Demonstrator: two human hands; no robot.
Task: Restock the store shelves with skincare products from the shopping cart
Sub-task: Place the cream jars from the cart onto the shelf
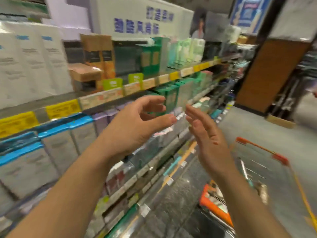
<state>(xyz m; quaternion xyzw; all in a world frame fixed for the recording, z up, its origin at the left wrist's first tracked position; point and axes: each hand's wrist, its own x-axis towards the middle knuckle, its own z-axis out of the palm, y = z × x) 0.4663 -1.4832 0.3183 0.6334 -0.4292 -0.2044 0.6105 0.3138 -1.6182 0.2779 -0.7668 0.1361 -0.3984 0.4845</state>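
Both my hands are raised in front of the store shelves (109,96), palms facing each other with a gap between them. My left hand (137,124) has loosely bent fingers and holds nothing. My right hand (207,134) is flat with straight fingers, also empty. Green skincare boxes (169,96) stand on the shelf just behind my fingertips. White boxes with blue tops (60,145) fill the shelf at left. The shopping cart (257,169), wire with orange trim, stands at lower right under my right forearm. The whole view is blurred.
The upper shelf carries tall white boxes (32,62), orange boxes (99,55) and pale green bottles (188,50). Yellow and green price tags line the shelf edges. A wooden-clad pillar (267,74) stands at right, with grey aisle floor (248,127) before it.
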